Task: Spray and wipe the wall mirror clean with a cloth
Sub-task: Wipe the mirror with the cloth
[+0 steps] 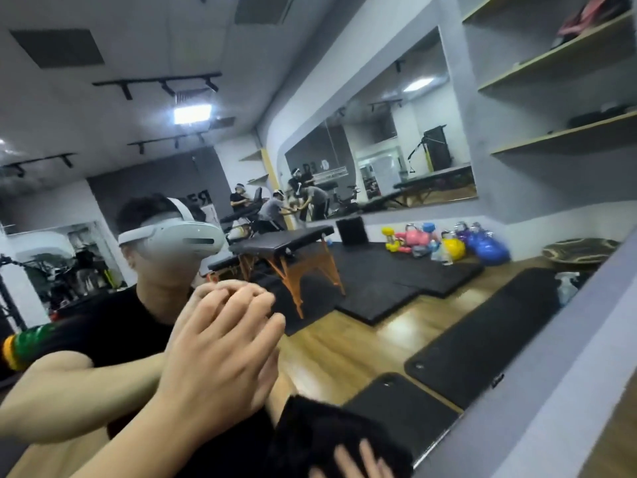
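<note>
Black cloth (331, 432) low on the mirror (379, 167), right hand (348, 460) spread over it at the bottom edge, fingers apart, pressing. Left hand (213, 360) flat on the glass, fingers straight and slightly apart, meeting own reflection. Spray bottle (567, 288) reflected at right, near the grey frame (551, 357), beside black mats (482, 339) on wood floor

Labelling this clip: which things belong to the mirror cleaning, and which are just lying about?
In the job: wall mirror, black cloth under the right hand, left hand flat on the glass, spray bottle.
Lying about: massage table, coloured weights, floor mats, shelves.
</note>
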Demonstrator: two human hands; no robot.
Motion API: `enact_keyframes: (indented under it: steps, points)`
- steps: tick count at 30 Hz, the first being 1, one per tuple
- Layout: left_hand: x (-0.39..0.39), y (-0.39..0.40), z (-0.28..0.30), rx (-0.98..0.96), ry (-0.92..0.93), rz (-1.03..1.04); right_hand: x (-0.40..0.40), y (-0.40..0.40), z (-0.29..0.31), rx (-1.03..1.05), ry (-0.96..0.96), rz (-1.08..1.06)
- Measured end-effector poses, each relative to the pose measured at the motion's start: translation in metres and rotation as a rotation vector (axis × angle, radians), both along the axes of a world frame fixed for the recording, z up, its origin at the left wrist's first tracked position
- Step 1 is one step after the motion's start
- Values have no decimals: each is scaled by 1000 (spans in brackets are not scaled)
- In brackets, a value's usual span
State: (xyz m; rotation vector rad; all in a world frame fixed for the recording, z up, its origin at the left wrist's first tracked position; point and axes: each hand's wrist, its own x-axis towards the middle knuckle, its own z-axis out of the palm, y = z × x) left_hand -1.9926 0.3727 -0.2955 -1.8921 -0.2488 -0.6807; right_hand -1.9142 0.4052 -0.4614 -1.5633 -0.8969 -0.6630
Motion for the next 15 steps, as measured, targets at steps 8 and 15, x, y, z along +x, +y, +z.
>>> enact_keyframes:
  steps: [8,15]
  points:
    - [52,9,51,-27,-157,-157,66,-75,3,115,-157,15]
    - [47,26,48,-20,-177,-220,154,-57,217,113,-111,66]
